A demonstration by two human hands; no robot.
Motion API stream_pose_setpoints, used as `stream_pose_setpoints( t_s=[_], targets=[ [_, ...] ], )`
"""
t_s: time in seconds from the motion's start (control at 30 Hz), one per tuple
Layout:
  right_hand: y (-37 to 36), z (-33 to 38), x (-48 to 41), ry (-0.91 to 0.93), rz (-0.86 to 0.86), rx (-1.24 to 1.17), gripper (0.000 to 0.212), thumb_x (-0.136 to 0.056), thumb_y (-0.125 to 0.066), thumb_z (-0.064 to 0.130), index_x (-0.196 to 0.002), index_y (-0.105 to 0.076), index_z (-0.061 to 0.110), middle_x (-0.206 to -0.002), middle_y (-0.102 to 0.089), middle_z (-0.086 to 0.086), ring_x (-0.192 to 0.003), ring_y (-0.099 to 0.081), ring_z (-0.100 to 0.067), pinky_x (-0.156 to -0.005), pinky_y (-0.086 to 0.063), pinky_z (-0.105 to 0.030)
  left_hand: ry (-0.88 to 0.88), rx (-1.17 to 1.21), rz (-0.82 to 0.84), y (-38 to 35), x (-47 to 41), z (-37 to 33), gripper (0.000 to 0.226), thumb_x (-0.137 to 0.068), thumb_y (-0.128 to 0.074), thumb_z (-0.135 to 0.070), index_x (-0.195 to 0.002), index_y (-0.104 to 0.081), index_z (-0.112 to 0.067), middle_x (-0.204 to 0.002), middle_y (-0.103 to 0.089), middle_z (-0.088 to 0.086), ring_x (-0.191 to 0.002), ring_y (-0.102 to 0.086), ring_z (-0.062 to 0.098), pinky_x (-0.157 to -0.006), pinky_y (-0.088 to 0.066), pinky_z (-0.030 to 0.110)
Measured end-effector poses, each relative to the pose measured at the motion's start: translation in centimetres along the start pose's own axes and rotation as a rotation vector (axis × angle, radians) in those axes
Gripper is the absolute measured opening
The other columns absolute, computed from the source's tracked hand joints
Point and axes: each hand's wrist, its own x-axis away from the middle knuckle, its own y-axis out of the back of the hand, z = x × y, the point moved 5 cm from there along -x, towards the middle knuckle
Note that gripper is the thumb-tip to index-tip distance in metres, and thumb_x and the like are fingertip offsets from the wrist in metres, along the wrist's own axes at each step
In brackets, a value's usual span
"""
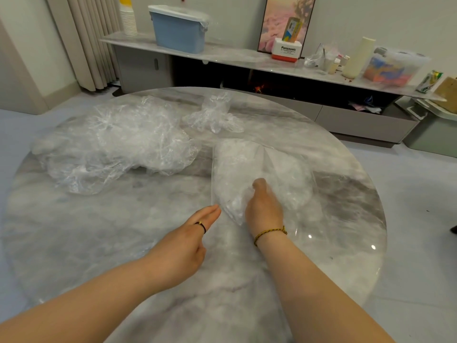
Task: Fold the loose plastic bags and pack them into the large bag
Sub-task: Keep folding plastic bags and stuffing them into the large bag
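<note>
Large bag [237, 169] is laid flat on the table [123, 243], a bit to the right of the middle. Its mouth seems to be turned to the near edge, and white folded plastic can be seen through it. The right hand [264, 209] is set at that mouth with the fingers bent down. Whether a folded bag is gripped or only pressed cannot be told, since the fingers are partly hidden by plastic. The left hand [183, 246] is held out flat with straight fingers, the tips just beside the bag's left side, and nothing is held in it. The step seems to be the pushing in of a folded bag. It would be done best if the mouth were held down by the left hand, so the bag is not slid away. The folded piece should be pushed deep and pressed flat, so air is let out. A big heap of loose plastic bags [116, 142] lies toward the left edge, and a small crumpled bunch [214, 115] near the far edge, so much is judged not yet done.
</note>
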Motion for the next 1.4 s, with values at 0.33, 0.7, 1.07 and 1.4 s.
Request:
stream_pose_setpoints(
  t_s=[0.33, 0.7, 1.07, 1.4],
  targets=[
    [-1.8, -2.7, -0.9, -0.014, 0.258, 0.227, 0.048, -0.101, -0.022, 0.027, -0.148, -0.012, 0.022, -0.157, -0.004, -0.003, -0.144, -0.002, -0.021, -0.116, -0.002, -0.035, 0.013, 0.002, -0.004, 0.2, 0.2, 0.4, 0.063, -0.092, -0.037, -0.001, -0.145, -0.017, -0.027, -0.130, 0.007, -0.037, -0.133, -0.025, -0.005, -0.081, -0.023, -0.007],
    [-0.3, -2.5, -0.7, -0.023, 0.121, 0.248, 0.050, -0.099, -0.028, 0.025, -0.147, -0.015, 0.018, -0.154, -0.012, -0.002, -0.143, -0.006, -0.022, -0.117, -0.006, -0.037, 0.054, 0.036, 0.004, -0.4, -0.6, 0.8, 0.064, -0.093, -0.039, -0.002, -0.146, -0.014, -0.027, -0.133, 0.003, -0.034, -0.114, -0.045, -0.005, -0.080, -0.028, -0.007],
    [2.3, -1.5, 1.5, 0.044, 0.093, 0.178, 0.054, -0.100, -0.031, 0.024, -0.148, -0.007, 0.013, -0.157, 0.000, -0.005, -0.144, -0.005, -0.019, -0.115, -0.004, -0.028, -0.031, 0.159, -0.060, 0.1, -2.6, -0.6, 0.060, -0.094, -0.042, -0.037, -0.121, 0.008, -0.057, -0.134, -0.018, -0.026, -0.105, -0.044, -0.005, -0.091, -0.035, 0.012],
    [6.3, 3.6, 4.8, 0.419, -0.545, -0.230, 0.025, -0.077, -0.042, 0.019, -0.069, -0.063, 0.009, -0.046, -0.048, 0.007, -0.048, -0.044, -0.013, -0.038, -0.023, -0.009, 0.115, -0.266, -0.243, 3.9, -0.8, 2.8, 0.043, -0.098, -0.029, -0.041, -0.135, -0.044, -0.026, -0.151, -0.022, -0.012, -0.135, -0.029, 0.009, -0.104, -0.023, 0.017]
  ],
)
